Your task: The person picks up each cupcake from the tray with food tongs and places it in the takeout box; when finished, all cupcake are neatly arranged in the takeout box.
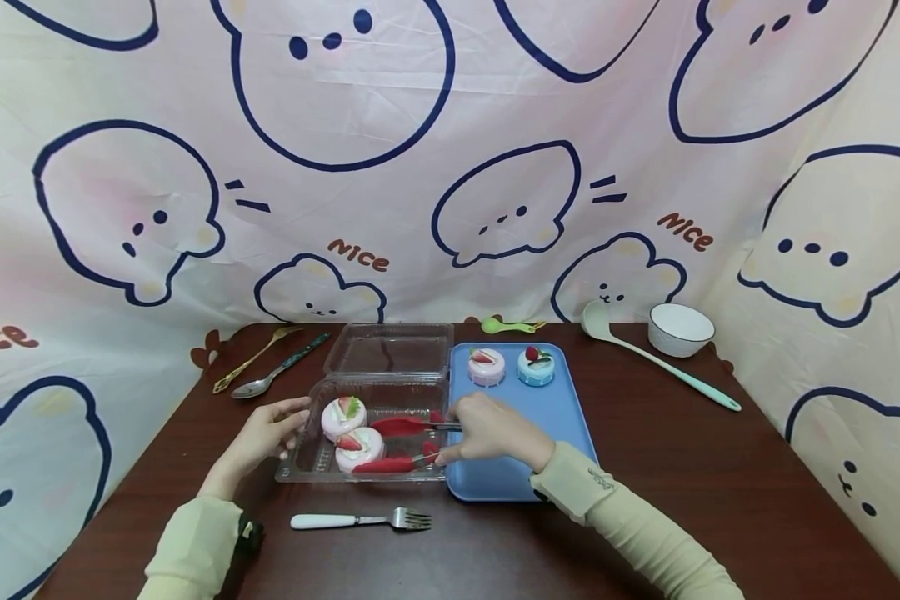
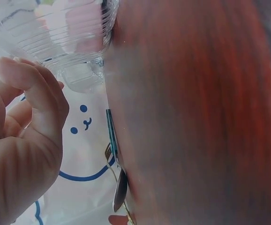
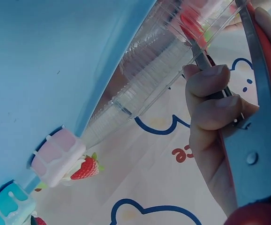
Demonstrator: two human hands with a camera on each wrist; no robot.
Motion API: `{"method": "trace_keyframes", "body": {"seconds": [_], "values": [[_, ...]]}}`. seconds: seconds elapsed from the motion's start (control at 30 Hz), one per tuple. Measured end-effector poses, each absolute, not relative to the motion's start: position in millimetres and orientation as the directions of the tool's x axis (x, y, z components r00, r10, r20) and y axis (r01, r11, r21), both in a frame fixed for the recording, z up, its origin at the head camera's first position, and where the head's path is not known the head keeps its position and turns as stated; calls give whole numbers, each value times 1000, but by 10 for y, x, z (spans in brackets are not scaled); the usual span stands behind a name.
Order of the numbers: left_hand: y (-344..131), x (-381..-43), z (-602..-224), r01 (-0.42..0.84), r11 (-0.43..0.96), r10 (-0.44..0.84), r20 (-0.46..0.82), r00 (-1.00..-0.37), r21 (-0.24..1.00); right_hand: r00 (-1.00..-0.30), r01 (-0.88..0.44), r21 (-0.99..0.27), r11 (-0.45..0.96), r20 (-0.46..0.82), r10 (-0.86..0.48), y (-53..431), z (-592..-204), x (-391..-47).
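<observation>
My right hand (image 1: 495, 429) grips red-tipped metal tongs (image 3: 255, 140) over the clear plastic container (image 1: 288, 477). The tongs' red tips are spread, one at the far right side and one at the near side of a pink toy cake with a strawberry slice (image 1: 363, 454). Another pink strawberry cake (image 1: 342, 419) sits just behind it in the container. My left hand (image 1: 266, 437) rests with loosely bent fingers at the container's left wall; the left wrist view shows these fingers (image 2: 37, 89) close beside the clear plastic.
Right of the container, a blue tray (image 1: 521, 483) holds a pink cake (image 1: 487, 367) and a blue cake (image 1: 536, 367). A fork (image 1: 363, 521) lies in front. Behind are spoons (image 1: 281, 367), a green spoon (image 1: 507, 326), a ladle (image 1: 660, 354) and a white bowl (image 1: 681, 331).
</observation>
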State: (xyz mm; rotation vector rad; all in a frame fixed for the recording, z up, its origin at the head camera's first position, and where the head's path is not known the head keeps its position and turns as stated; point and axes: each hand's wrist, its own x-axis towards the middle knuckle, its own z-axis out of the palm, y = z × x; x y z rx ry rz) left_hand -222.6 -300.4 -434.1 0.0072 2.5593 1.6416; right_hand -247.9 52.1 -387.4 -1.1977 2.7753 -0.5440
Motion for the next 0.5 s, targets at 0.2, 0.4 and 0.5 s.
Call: {"method": "trace_keyframes", "body": {"seconds": [0.2, 0.4, 0.5], "values": [[-3005, -2227, -4328, -44, 428, 56, -75, -996, 903, -702, -682, -355, 640, 69, -709, 499, -3878, -2474], [-3000, -2227, -4324, -46, 430, 57, -78, -995, 902, -706, -678, -355, 644, 72, -704, 499, -3871, -2463], [-2991, -2218, -4318, -52, 431, 54, -83, -995, 901, -706, -678, -358, 642, 70, -705, 504, -3878, -2459]]}}
